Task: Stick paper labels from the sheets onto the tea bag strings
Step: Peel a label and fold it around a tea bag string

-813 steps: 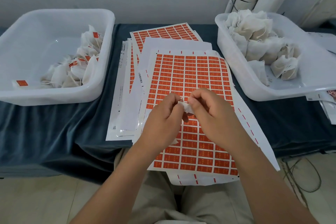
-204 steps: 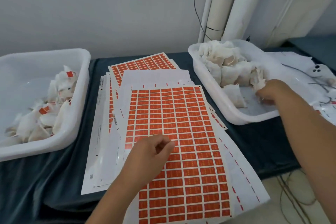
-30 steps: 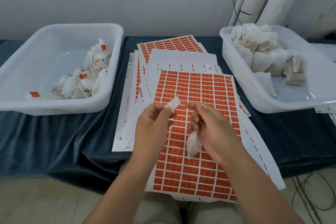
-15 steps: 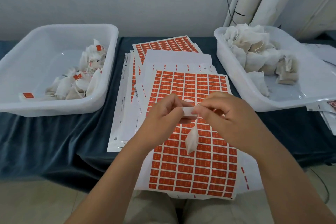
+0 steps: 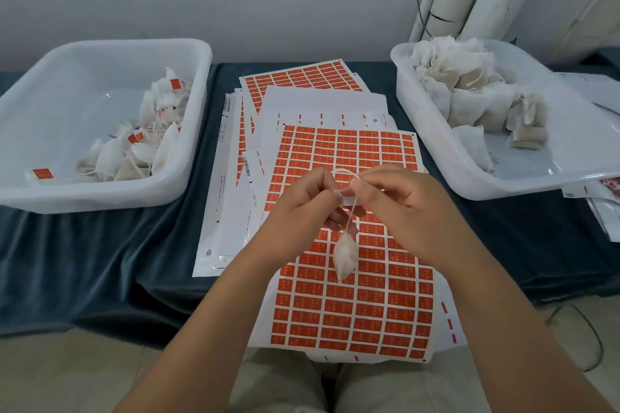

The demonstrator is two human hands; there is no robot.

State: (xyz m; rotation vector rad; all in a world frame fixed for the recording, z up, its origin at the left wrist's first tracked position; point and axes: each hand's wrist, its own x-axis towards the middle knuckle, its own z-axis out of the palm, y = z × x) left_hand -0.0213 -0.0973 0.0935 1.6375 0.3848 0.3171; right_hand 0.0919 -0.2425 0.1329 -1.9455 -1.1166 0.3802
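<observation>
A small label [image 5: 345, 199], white side showing, is pinched between the fingertips of the left hand [image 5: 302, 208] and the right hand [image 5: 402, 208]. A thin white string [image 5: 350, 216] meets the label at the right fingertips and drops straight down. From it a white tea bag [image 5: 345, 256] hangs, narrow end up, above the top sheet [image 5: 352, 312]. That sheet lies flat, a grid of orange labels, its near edge past the table. More sheets [image 5: 302, 77] fan out beneath it. Labelled bags [image 5: 161, 131] are heaped in the left tub [image 5: 100, 201], plain bags [image 5: 469, 94] in the right tub [image 5: 469, 184].
</observation>
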